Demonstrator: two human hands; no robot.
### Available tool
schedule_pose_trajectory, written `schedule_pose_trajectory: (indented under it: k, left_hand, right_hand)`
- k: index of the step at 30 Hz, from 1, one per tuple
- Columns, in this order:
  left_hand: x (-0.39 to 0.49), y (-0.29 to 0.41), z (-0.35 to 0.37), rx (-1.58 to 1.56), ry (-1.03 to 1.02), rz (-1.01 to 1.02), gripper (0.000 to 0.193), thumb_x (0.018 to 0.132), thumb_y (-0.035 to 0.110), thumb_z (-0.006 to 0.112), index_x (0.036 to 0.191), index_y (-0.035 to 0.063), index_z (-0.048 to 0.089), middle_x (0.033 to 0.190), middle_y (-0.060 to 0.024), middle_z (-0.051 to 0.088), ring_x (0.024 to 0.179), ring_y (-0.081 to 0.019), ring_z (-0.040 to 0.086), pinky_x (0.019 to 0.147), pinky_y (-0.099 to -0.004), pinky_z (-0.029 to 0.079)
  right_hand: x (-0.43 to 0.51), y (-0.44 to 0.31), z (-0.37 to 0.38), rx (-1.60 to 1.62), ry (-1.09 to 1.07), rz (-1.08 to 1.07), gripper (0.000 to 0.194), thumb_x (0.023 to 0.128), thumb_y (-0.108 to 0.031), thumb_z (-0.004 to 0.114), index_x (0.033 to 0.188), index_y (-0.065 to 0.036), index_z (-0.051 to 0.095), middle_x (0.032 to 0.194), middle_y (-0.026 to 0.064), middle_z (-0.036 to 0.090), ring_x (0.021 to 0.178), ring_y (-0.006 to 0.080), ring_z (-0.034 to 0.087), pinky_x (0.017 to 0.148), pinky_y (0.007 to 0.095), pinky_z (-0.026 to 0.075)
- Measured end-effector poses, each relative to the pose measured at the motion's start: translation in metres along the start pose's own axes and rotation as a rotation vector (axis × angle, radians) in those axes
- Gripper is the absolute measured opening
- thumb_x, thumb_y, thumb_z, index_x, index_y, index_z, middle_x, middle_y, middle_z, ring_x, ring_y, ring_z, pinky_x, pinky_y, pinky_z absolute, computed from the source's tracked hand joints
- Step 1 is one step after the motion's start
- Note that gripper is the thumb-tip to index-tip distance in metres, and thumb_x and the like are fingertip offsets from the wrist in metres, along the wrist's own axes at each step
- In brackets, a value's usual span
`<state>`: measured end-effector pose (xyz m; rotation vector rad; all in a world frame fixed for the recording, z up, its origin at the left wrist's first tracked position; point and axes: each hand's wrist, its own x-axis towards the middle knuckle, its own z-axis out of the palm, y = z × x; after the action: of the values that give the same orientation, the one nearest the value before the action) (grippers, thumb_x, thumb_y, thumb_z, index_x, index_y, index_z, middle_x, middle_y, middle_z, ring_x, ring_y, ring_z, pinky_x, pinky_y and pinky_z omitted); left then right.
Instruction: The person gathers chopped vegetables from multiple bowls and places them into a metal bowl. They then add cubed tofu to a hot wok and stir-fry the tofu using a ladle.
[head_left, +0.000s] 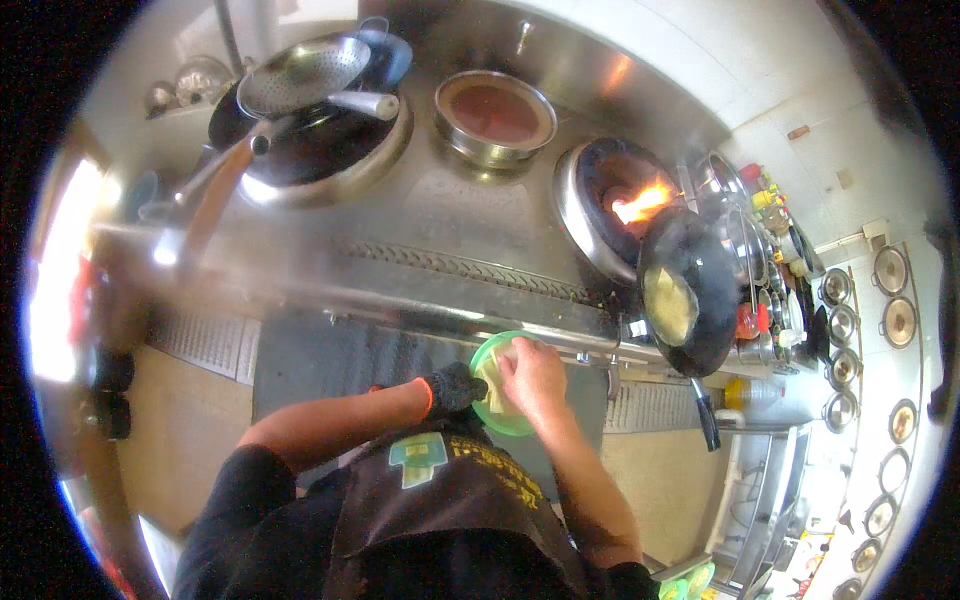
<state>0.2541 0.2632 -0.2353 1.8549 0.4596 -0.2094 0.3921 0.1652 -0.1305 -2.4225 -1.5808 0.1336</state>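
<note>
My left hand (455, 388), in a dark knit glove with an orange cuff, grips the rim of a green plastic bowl (517, 425) near my apron. Pale yellowish pieces (489, 373) lie in the bowl. Bare, my right hand (534, 375) reaches into it, its fingers on the pieces; whether they are pinched is partly hidden. To the right, a black wok (705, 262) with a black handle rests tilted at the burner's edge and holds a pale yellow mass (670, 307). Behind it, orange flame (643, 204) rises from the wok burner (574, 217).
A steel pot of reddish-brown liquid (495, 114) stands at the back of the steel range. At left, a perforated strainer (304, 75) lies over a large wok (330, 154). Bowls, bottles and ladles crowd the right side. The range's front rail (450, 309) runs before me.
</note>
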Motion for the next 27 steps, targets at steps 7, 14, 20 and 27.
schedule_pose_trajectory:
  k: [7,14,20,27]
  left_hand:
    - [-0.007,0.007,-0.006,0.018,-0.033,-0.049,0.038,0.085,0.034,0.054,0.090,-0.0009,0.067,0.086,-0.0287,0.064,0.080,-0.0396,0.063,0.076,-0.0459,0.048]
    - [-0.001,0.006,0.002,-0.028,0.018,-0.052,0.031,0.087,0.031,0.055,0.092,0.0024,0.067,0.084,-0.0260,0.064,0.080,-0.0391,0.062,0.072,-0.0445,0.049]
    - [0.023,-0.036,0.026,-0.052,0.035,0.064,0.031,0.085,0.030,0.057,0.096,0.0022,0.068,0.087,-0.0269,0.064,0.083,-0.0379,0.064,0.073,-0.0430,0.049]
    - [0.050,-0.067,0.048,-0.082,0.098,0.162,0.035,0.088,0.034,0.054,0.096,0.0025,0.068,0.085,-0.0230,0.066,0.076,-0.0350,0.063,0.070,-0.0419,0.050]
  right_hand:
    - [-0.001,-0.003,0.020,0.203,0.026,0.254,0.042,0.068,-0.030,0.078,0.096,-0.004,0.062,0.085,0.0144,0.066,0.081,0.0355,0.063,0.073,0.0448,0.050]
    - [0.002,0.008,0.022,0.256,-0.104,0.266,0.043,0.063,-0.037,0.081,0.085,-0.003,0.065,0.082,0.0178,0.066,0.080,0.0351,0.064,0.071,0.0438,0.051]
    - [-0.011,0.006,0.025,0.313,-0.112,0.291,0.049,0.070,-0.029,0.079,0.105,-0.005,0.053,0.087,0.0175,0.065,0.082,0.0366,0.063,0.071,0.0445,0.050]
    - [-0.022,0.023,0.031,0.508,-0.077,0.130,0.026,0.073,-0.017,0.076,0.089,-0.005,0.060,0.085,0.0158,0.064,0.081,0.0332,0.063,0.070,0.0423,0.049]
